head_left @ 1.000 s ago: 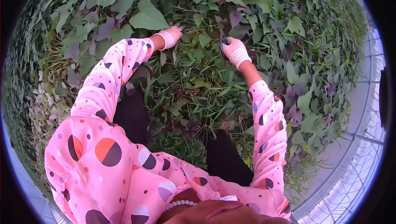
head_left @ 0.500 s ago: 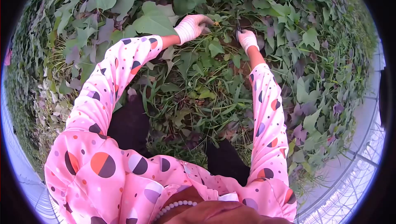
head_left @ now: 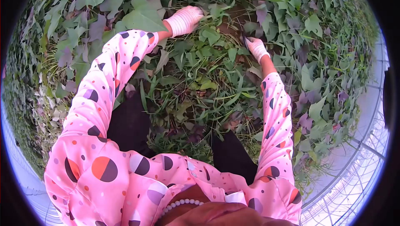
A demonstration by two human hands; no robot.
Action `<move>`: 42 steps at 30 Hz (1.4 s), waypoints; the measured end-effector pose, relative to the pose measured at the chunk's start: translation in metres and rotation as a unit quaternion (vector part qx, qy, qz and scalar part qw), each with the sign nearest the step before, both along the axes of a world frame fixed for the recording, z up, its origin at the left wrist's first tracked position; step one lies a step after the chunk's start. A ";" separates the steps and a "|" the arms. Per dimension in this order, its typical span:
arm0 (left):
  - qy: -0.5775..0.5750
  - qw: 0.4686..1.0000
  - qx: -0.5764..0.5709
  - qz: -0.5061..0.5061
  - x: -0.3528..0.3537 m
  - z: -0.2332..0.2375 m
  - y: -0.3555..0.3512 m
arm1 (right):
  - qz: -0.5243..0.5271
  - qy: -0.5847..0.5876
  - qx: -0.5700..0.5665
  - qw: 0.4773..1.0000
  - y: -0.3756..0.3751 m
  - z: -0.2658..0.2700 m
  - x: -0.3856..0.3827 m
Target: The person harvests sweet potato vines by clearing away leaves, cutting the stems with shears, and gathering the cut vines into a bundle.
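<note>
My left hand, in a pale ribbed glove, reaches into the leafy vines at the upper middle. Its fingers are curled in and their tips sink behind leaves, so what they hold is hidden. Beside its wrist a broad green leaf overlaps the sleeve. My right hand, also gloved, is closed around a dark narrow-bladed tool whose blade points up and away from me. Between the hands lie thin stems and a patch of brown soil.
Dense vines with green and purplish leaves spread on both sides. Grass and weeds grow before my dark-trousered legs. Pale sheeting with a line grid runs along the right edge.
My left hand has moved left and slightly up, its fingers more curled. The right hand with the tool has shifted a little right and toward me, so the hands are farther apart.
</note>
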State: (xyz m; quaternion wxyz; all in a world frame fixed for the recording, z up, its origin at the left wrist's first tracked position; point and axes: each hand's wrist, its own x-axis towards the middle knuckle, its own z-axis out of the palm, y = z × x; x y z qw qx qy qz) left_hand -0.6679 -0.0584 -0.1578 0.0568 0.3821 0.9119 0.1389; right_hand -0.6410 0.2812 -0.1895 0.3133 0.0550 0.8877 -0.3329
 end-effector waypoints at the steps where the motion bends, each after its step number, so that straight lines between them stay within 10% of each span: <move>1: -0.006 0.998 0.011 -0.054 0.003 0.001 0.014 | 0.002 -0.002 0.000 1.000 0.000 -0.012 0.003; 3: 0.059 0.983 0.001 -0.176 -0.007 0.012 0.043 | 0.007 0.033 0.008 0.999 -0.007 -0.020 0.003; 9: 0.026 0.950 -0.255 0.179 -0.075 0.005 -0.008 | 0.005 0.074 0.058 0.996 -0.055 0.018 -0.019; 11: -0.189 0.932 -0.224 0.211 -0.073 -0.023 -0.042 | 0.045 0.099 0.094 0.990 -0.066 0.029 -0.033; 13: -0.133 0.946 -0.211 0.207 -0.048 -0.029 -0.044 | 0.043 0.121 0.075 0.989 -0.074 0.029 -0.048; 18: 0.016 0.975 -0.024 0.219 -0.015 -0.014 -0.035 | 0.143 0.174 0.085 0.971 -0.069 -0.070 -0.097; 20: 0.005 0.973 0.169 0.157 -0.022 0.011 -0.022 | 0.326 0.193 0.339 0.861 -0.071 -0.053 -0.113; 23: -0.096 0.913 0.340 0.205 -0.037 0.008 0.005 | 0.036 0.109 0.091 0.989 -0.059 -0.051 -0.126; 27: -0.124 0.944 -0.082 0.296 -0.063 -0.020 0.016 | -0.019 0.031 -0.011 0.999 -0.067 0.005 -0.098; 29: -0.061 0.946 -0.164 0.272 -0.051 -0.020 0.030 | 0.143 0.232 0.368 0.889 -0.091 0.025 -0.101; 32: -0.173 0.898 0.187 0.358 -0.057 -0.116 0.029 | 0.133 0.118 0.128 0.976 -0.070 -0.027 -0.106; 34: -0.406 0.503 0.683 0.340 -0.051 -0.130 0.043 | 0.119 0.049 0.026 0.991 -0.055 -0.080 -0.120; 36: -0.476 0.130 0.803 0.335 -0.057 -0.132 0.043 | 0.105 0.021 -0.006 0.994 -0.054 -0.094 -0.122; 38: -0.492 0.056 0.773 0.398 -0.063 -0.123 0.037 | 0.088 0.032 0.024 0.995 -0.070 -0.058 -0.106; 40: -0.500 0.337 0.594 0.532 -0.080 -0.097 0.031 | 0.090 0.053 0.045 0.994 -0.086 -0.040 -0.100; 42: -0.372 0.758 0.214 0.492 -0.097 -0.043 0.019 | 0.094 0.057 0.061 0.992 -0.092 -0.038 -0.097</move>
